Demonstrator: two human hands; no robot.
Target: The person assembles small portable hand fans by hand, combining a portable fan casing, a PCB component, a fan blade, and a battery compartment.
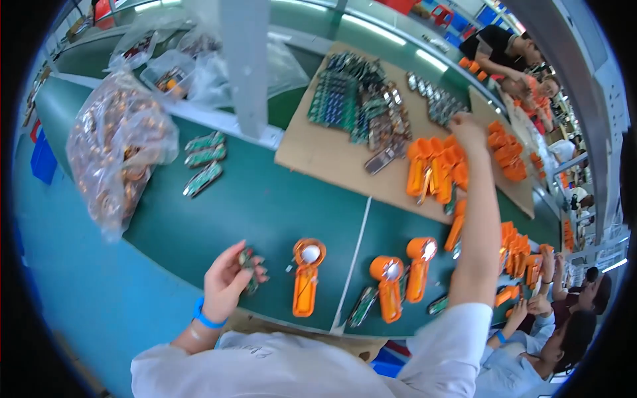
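Note:
My left hand is closed on a green circuit board, held just above the green table. Right of it lies an orange fan-shaped plastic housing with a silver disc in its round head. Stretched far forward, my right hand is at a row of silver-and-green parts on a cardboard sheet; its fingers are mostly hidden. Just below that hand stand several orange housings. Two more orange housings, one near the front edge and another beside it, have silver discs too.
Stacked circuit boards cover part of the cardboard sheet. A clear bag of copper-coloured parts sits at the left, near several loose boards. A grey post rises behind. Co-workers sit along the right.

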